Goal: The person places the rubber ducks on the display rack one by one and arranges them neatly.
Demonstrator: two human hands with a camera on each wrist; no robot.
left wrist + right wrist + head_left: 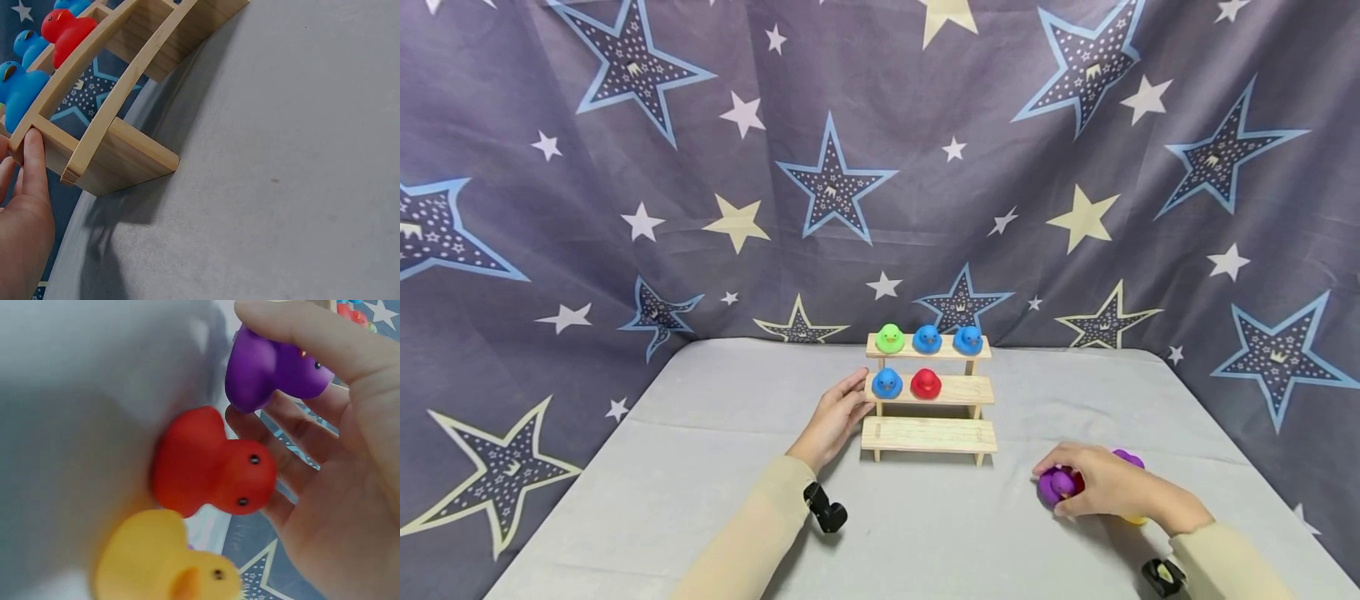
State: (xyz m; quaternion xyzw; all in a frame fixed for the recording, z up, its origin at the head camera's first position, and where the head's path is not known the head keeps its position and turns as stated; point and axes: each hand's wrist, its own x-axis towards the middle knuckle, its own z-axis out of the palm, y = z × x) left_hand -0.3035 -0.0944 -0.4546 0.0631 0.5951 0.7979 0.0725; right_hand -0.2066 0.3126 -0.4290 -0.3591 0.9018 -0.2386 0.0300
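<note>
With the left hand (835, 417) resting flat-fingered against the wooden stepped rack (929, 434) at its 9 o'clock and the right hand (1093, 487) pinching a purple duck (1056, 483) on the table (700, 467) around 4 o'clock of the rack, I'd lift it straight up so it doesn't knock the red duck (209, 465) right beside it.

A grey-covered table (715, 500) carries everything; near its middle stands a three-step wooden shelf (929, 435), its feet directly on the cloth (the lowest step bare); at about four o'clock from the shelf, well apart from it, a cluster of rubber ducks lies on the table: a purple duck (1057, 483), a red duck (209, 464) just beside it, and a yellow duck (164, 562) touching the red one.
</note>
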